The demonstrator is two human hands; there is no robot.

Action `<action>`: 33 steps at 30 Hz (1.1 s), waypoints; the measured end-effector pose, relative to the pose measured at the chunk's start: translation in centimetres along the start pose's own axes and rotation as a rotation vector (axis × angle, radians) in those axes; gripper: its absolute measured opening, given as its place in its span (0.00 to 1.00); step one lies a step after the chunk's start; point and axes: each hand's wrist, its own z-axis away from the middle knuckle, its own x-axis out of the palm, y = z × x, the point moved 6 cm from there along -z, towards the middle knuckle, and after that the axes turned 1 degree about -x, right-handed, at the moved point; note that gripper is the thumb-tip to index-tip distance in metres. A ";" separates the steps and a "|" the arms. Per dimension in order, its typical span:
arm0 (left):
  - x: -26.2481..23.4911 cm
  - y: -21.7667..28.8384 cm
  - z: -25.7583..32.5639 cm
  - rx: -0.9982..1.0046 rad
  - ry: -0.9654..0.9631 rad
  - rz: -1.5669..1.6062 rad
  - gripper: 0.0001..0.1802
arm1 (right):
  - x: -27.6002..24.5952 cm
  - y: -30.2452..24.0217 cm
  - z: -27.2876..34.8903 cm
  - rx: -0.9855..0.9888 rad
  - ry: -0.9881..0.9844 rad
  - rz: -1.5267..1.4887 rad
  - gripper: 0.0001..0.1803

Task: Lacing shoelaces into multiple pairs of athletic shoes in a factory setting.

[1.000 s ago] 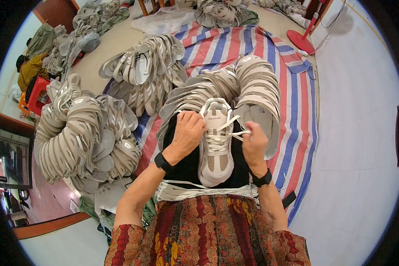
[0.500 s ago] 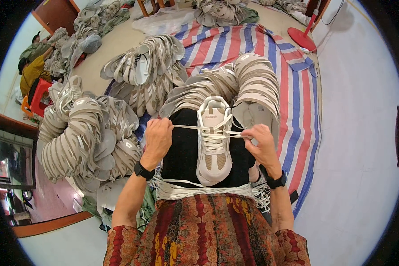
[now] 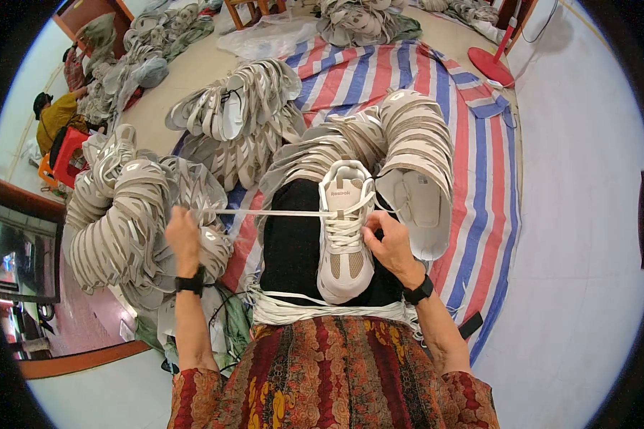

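A cream and beige shoe upper (image 3: 345, 236) lies on my black-clad lap, toe toward me. White lace runs criss-cross through its lower eyelets. My left hand (image 3: 184, 236), closed and a little blurred, is out to the left and pulls one end of the shoelace (image 3: 272, 212) taut across my lap. Beside the upper's right edge, my right hand (image 3: 389, 241) is pinched at the eyelet side; what its fingertips hold is partly hidden, though lace shows right there. A bundle of loose white laces (image 3: 293, 312) lies across my waist.
Strung stacks of shoe uppers (image 3: 418, 143) stand just beyond my lap, with more piles (image 3: 122, 222) to the left. A striped sheet (image 3: 472, 193) covers the floor. A red stand base (image 3: 491, 67) is at the far right. Another person in yellow (image 3: 57, 118) sits far left.
My left hand has swung out leftward, drawing the lace longer. My right hand has moved in from the right to the upper's edge.
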 end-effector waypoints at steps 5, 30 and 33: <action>3.1 -2.5 2.9 -0.016 -0.188 0.145 0.06 | -1.3 -3.4 -2.8 -0.298 -0.029 0.199 0.16; 4.8 22.2 2.7 0.674 -0.457 0.882 0.10 | -1.2 -3.2 -5.8 -0.442 -0.023 0.183 0.06; 2.8 22.1 3.2 0.704 -0.272 0.812 0.10 | -2.4 -5.2 -3.8 -0.423 0.088 0.313 0.07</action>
